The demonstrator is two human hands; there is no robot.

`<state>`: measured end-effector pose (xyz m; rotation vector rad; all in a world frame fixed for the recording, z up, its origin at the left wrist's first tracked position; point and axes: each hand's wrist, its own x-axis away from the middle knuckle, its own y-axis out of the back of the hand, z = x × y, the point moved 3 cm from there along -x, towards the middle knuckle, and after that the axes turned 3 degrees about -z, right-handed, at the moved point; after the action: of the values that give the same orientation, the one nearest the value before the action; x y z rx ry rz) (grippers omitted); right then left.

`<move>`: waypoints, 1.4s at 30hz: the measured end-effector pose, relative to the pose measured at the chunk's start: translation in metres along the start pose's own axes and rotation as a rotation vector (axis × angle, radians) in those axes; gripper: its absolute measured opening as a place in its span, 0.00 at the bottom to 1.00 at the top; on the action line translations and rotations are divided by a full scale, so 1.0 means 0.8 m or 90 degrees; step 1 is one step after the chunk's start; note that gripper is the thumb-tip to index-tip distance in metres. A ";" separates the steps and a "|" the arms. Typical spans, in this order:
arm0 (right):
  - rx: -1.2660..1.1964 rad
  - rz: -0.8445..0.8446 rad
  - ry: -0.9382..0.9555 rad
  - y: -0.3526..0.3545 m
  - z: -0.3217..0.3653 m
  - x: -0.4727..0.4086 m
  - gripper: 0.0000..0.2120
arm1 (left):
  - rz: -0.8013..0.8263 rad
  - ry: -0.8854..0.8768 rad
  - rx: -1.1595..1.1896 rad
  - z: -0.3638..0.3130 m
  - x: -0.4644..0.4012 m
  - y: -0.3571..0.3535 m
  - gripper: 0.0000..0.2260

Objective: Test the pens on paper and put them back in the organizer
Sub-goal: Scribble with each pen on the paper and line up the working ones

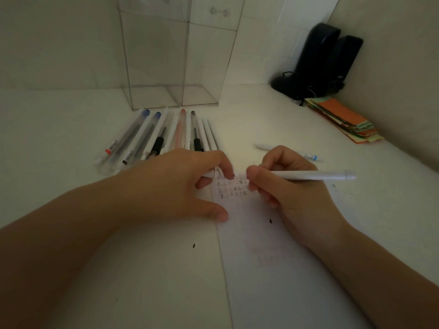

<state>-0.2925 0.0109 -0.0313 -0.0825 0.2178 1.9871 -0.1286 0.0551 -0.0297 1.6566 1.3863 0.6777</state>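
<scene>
Your right hand [292, 186] grips a white pen [313, 175] at the paper [261, 269]; your left hand [180, 184] pins the sheet.

Your right fingers clench the pen, its tip hidden behind them by rows of small marks. Your left fingers press the paper's top-left corner, thumb spread. Beyond, a row of pens [164, 136] lies before the clear organizer [166, 67]; another white pen [285, 151] lies just past your right hand.

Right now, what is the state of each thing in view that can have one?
Organizer: upright, empty.
Row of pens: lying on the desk before it.
White pen: held in the right hand, over the paper.
Left hand: pressing the paper's edge.
Loose pen: lying apart.
</scene>
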 end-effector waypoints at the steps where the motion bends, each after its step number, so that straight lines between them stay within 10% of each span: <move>1: -0.039 0.014 -0.001 0.002 0.000 0.000 0.11 | -0.012 -0.010 0.025 -0.001 -0.001 -0.001 0.13; 23: -0.151 0.086 -0.034 -0.001 -0.004 0.002 0.07 | -0.060 -0.112 0.170 -0.011 -0.003 -0.011 0.08; 31: -0.143 0.057 -0.001 0.004 -0.002 0.000 0.12 | -0.213 -0.167 -0.154 -0.015 -0.001 -0.007 0.16; 42: -0.139 0.095 0.064 0.001 0.019 0.005 0.14 | -0.227 -0.200 -0.083 -0.031 0.005 -0.011 0.14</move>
<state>-0.2942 0.0169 -0.0165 -0.3153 0.0721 2.1516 -0.1526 0.0657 -0.0259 1.3022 1.3296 0.2808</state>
